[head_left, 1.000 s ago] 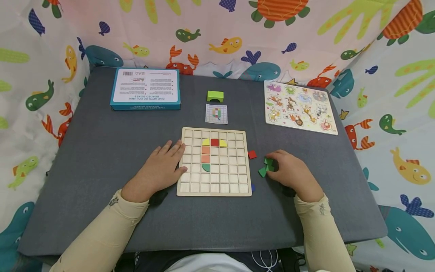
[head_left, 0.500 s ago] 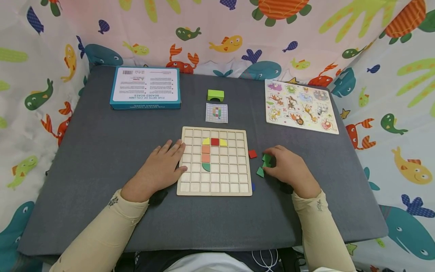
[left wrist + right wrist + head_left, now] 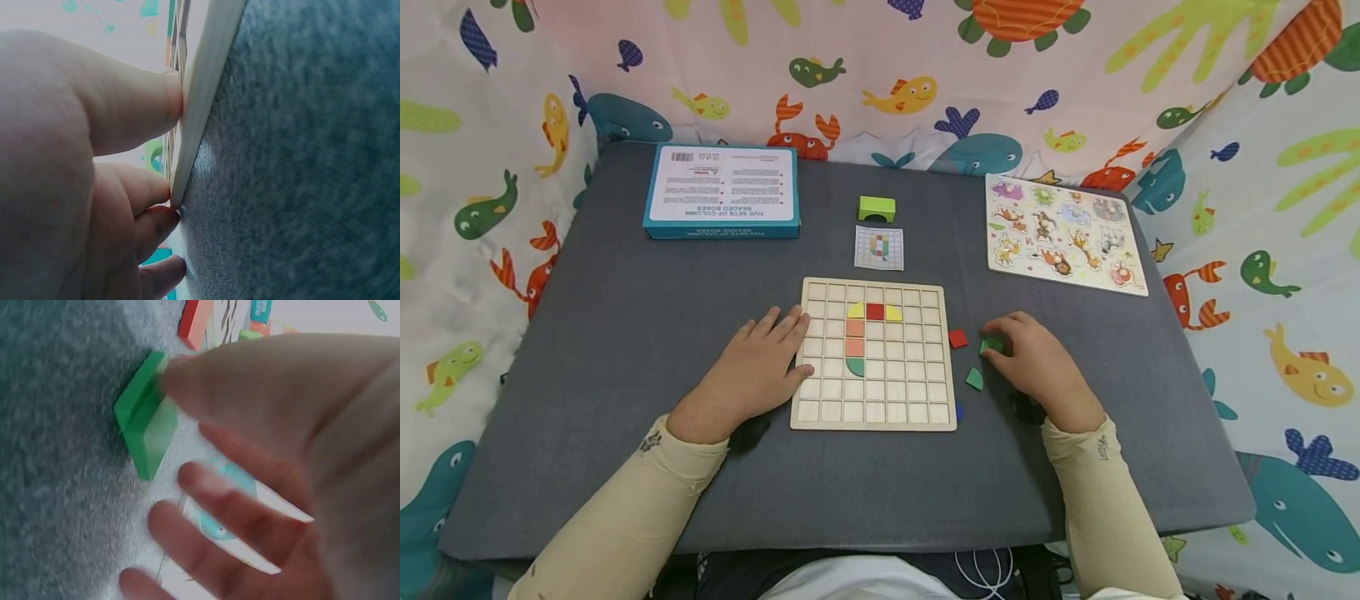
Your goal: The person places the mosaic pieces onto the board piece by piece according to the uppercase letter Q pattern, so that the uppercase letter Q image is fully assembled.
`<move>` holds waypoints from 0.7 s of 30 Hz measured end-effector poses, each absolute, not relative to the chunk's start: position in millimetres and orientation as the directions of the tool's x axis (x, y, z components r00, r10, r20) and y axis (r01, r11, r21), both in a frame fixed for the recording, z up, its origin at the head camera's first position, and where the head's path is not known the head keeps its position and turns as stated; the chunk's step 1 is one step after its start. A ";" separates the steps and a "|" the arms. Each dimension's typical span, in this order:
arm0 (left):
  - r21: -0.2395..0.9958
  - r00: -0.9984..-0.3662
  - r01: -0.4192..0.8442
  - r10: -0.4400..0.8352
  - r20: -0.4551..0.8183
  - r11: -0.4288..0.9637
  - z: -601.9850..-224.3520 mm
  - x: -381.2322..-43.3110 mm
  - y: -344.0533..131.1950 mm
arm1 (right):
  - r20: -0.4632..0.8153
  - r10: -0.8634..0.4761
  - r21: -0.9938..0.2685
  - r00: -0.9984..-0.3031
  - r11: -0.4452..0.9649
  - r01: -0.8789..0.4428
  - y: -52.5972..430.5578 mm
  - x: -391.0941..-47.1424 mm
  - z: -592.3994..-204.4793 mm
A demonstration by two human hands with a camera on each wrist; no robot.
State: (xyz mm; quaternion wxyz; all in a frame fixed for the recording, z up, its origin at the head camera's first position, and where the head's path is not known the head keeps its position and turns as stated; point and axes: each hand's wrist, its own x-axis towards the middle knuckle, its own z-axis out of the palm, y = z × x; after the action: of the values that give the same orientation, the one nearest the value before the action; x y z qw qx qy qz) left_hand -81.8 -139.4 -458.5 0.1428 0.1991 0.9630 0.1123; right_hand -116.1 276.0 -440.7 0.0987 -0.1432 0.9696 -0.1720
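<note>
So your left hand [image 3: 748,375] isn't gripping anything, it's just resting with relaxed fingers on the left edge of the wooden grid board [image 3: 917,393]. Your right hand [image 3: 1041,358] is off to the board's right, thumb touching a couple of green blocks [image 3: 153,434], other fingers loose and clear of them. Another green piece [image 3: 974,379] sits a bit closer to you, and the red tile [image 3: 957,338] is right beside the board.

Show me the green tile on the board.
The quarter-round green tile on the board, just below two orange tiles; the other green tiles are off the board, by the right hand.
</note>
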 end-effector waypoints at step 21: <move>0.283 -0.877 0.343 0.413 -0.245 0.896 -455.2 -81.8 -138.4 | -0.002 -0.484 -0.307 -0.875 0.833 -0.460 218.1 -120.5 -430.1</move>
State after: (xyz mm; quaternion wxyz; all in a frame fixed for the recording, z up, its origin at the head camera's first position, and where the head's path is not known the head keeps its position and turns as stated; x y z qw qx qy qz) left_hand -81.8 -138.4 -455.2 0.1513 0.1966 0.9618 0.1162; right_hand -120.5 218.1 -430.1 0.0400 -0.2468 0.9565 -0.1502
